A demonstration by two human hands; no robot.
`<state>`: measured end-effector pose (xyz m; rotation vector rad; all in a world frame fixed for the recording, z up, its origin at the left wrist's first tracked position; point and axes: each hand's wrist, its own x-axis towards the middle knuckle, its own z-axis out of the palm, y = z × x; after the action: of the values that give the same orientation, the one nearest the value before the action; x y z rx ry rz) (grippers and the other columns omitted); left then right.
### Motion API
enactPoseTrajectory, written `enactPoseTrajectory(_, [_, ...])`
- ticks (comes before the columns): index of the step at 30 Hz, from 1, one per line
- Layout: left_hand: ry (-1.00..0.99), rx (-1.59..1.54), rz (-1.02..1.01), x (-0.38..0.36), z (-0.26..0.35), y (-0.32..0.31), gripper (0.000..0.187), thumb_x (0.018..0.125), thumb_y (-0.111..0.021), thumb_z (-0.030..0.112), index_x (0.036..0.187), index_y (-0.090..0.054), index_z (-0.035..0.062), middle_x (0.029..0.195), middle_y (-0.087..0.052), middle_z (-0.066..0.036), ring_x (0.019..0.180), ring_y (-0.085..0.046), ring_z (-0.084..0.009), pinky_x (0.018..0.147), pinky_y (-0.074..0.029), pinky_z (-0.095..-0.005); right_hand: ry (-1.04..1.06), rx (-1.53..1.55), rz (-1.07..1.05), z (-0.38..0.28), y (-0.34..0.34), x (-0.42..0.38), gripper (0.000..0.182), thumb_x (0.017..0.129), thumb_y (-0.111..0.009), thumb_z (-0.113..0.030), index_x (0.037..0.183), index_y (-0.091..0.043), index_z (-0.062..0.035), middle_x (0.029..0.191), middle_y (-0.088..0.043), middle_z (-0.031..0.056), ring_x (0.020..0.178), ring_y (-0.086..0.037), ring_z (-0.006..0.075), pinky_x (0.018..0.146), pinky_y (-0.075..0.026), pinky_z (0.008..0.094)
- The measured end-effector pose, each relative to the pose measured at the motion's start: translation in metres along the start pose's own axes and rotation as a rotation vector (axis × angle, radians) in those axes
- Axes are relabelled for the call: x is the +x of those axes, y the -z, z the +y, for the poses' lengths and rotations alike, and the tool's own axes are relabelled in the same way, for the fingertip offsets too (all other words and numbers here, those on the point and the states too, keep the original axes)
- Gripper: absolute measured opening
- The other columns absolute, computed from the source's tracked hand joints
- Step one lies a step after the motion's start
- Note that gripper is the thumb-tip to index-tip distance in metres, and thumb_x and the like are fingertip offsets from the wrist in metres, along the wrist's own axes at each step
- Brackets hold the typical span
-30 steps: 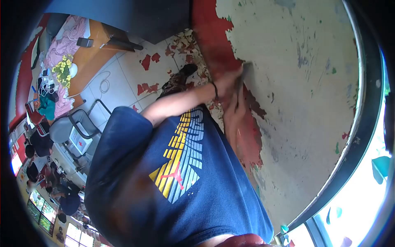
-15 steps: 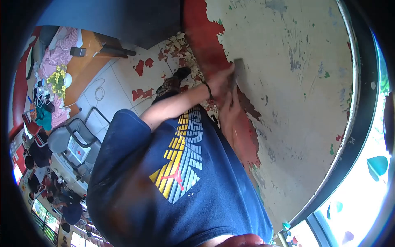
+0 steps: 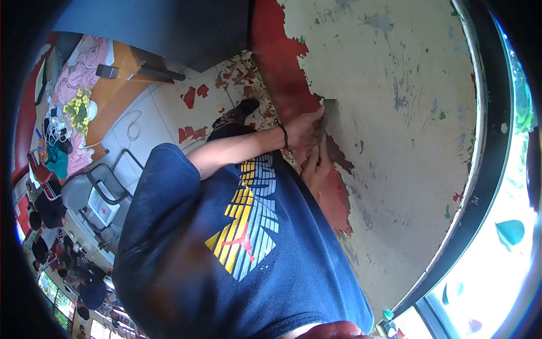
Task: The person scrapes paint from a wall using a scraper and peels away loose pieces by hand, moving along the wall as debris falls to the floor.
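A flat, grey metal scraper blade (image 3: 328,114) lies against the wall, beside the ragged edge of the red paint (image 3: 282,73). My left hand (image 3: 305,129), with a dark band at the wrist, is closed round the scraper. Just below it in the view, my right hand (image 3: 317,166) grips the lower end of the same tool, its fingers pressed to it. The tool's grip is mostly hidden by my fingers. Beside the blade spreads a pale, scuffed wall surface (image 3: 395,152) with dark scratches and green specks. More red paint (image 3: 336,200) borders it near my right forearm.
Red and cream paint flakes (image 3: 192,134) litter the tiled floor (image 3: 155,116) around my foot. A large dark panel (image 3: 209,34) stands above. Left are a wooden desk (image 3: 110,85), a grey chair (image 3: 79,191) and several people farther off. A bright window (image 3: 485,271) edges the right.
Both hands and the scraper have shifted slightly down in the view along the paint edge. The blade now shows more sharply, and both hands still hold it.
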<state>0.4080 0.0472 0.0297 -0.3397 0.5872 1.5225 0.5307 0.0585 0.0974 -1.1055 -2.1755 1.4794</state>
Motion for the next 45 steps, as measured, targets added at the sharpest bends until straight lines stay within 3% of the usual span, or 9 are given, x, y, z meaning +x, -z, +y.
enactPoseTrajectory(11, [0.048, -0.080, -0.178, 0.023, 0.010, 0.023, 0.043, 0.090, -0.053, 0.052, 0.109, -0.060, 0.0139, 0.096, -0.063, 0.000, 0.095, -0.059, -0.0171, 0.084, -0.044, -0.0331, -0.173, 0.363, -0.040, 0.015, 0.006, -0.007, 0.042, 0.098, -0.042, -0.011, 0.139, -0.040, -0.0033, 0.063, -0.039, -0.0045, 0.050, -0.032, 0.0018, 0.044, -0.024, 0.0182])
enactPoseTrajectory(14, [0.116, -0.142, -0.164, 0.014, 0.006, 0.017, 0.044, 0.090, -0.053, 0.051, 0.106, -0.060, 0.0112, 0.091, -0.063, -0.001, 0.089, -0.059, -0.0179, 0.081, -0.046, -0.0330, -0.257, 0.262, 0.011, 0.005, -0.003, -0.006, 0.044, 0.097, -0.043, -0.010, 0.140, -0.040, -0.0026, 0.064, -0.041, -0.0036, 0.052, -0.034, 0.0025, 0.046, -0.027, 0.0183])
enactPoseTrajectory(16, [0.093, -0.246, -0.321, 0.012, 0.009, 0.017, 0.043, 0.090, -0.052, 0.051, 0.102, -0.060, 0.0105, 0.086, -0.063, -0.003, 0.085, -0.059, -0.0179, 0.080, -0.047, -0.0341, -0.262, 0.265, -0.003, 0.006, -0.006, 0.001, 0.042, 0.097, -0.043, -0.011, 0.139, -0.042, -0.0032, 0.066, -0.045, -0.0034, 0.054, -0.037, 0.0032, 0.047, -0.030, 0.0183])
enactPoseTrajectory(18, [0.110, -0.257, -0.284, 0.012, 0.005, 0.017, 0.043, 0.090, -0.053, 0.051, 0.099, -0.061, 0.0105, 0.084, -0.063, -0.003, 0.083, -0.059, -0.0182, 0.078, -0.048, -0.0340, -0.258, 0.275, -0.022, 0.002, -0.007, -0.001, 0.041, 0.098, -0.044, -0.011, 0.138, -0.043, -0.0037, 0.068, -0.049, -0.0033, 0.055, -0.040, 0.0039, 0.048, -0.032, 0.0184])
enactPoseTrajectory(21, [0.118, -0.253, -0.231, 0.009, -0.002, 0.013, 0.041, 0.089, -0.054, 0.050, 0.095, -0.061, 0.0104, 0.082, -0.063, -0.004, 0.080, -0.059, -0.0182, 0.076, -0.048, -0.0334, -0.002, 0.075, 0.095, -0.004, -0.009, -0.008, 0.042, 0.097, -0.043, -0.011, 0.139, -0.042, -0.0049, 0.069, -0.049, -0.0035, 0.056, -0.040, 0.0044, 0.048, -0.033, 0.0187])
enactPoseTrajectory(26, [0.101, -0.284, -0.216, 0.015, 0.001, 0.020, 0.038, 0.089, -0.057, 0.048, 0.089, -0.061, 0.0103, 0.080, -0.062, -0.003, 0.076, -0.058, -0.0167, 0.073, -0.048, -0.0315, -0.234, 0.284, 0.038, 0.007, -0.021, -0.006, 0.041, 0.098, -0.042, -0.011, 0.139, -0.043, -0.0058, 0.071, -0.049, -0.0031, 0.057, -0.040, 0.0040, 0.047, -0.032, 0.0202])
enactPoseTrajectory(35, [0.041, -0.188, -0.103, 0.001, 0.009, 0.010, 0.035, 0.089, -0.058, 0.047, 0.088, -0.061, 0.0118, 0.075, -0.059, -0.002, 0.070, -0.056, -0.0155, 0.068, -0.047, -0.0297, -0.238, 0.254, 0.101, -0.006, -0.028, -0.007, 0.038, 0.098, -0.043, -0.010, 0.136, -0.047, -0.0055, 0.068, -0.046, -0.0041, 0.053, -0.035, 0.0023, 0.044, -0.027, 0.0199])
enactPoseTrajectory(37, [0.129, -0.222, -0.067, -0.003, 0.011, 0.002, 0.041, 0.094, -0.047, 0.049, 0.091, -0.058, 0.0096, 0.079, -0.055, -0.003, 0.071, -0.051, -0.0173, 0.071, -0.045, -0.0319, -0.276, 0.313, 0.107, -0.007, -0.025, -0.015, 0.038, 0.098, -0.043, -0.010, 0.135, -0.047, -0.0054, 0.068, -0.046, -0.0041, 0.053, -0.036, 0.0021, 0.044, -0.027, 0.0199])
enactPoseTrajectory(45, [0.032, -0.202, -0.073, -0.003, 0.004, 0.008, 0.035, 0.093, -0.052, 0.046, 0.093, -0.057, 0.0111, 0.075, -0.056, 0.000, 0.067, -0.054, -0.0135, 0.065, -0.046, -0.0293, -0.275, 0.288, 0.087, -0.004, -0.030, -0.009, 0.035, 0.098, -0.044, -0.011, 0.131, -0.051, -0.0019, 0.069, -0.049, -0.0023, 0.056, -0.039, 0.0026, 0.045, -0.029, 0.0202])
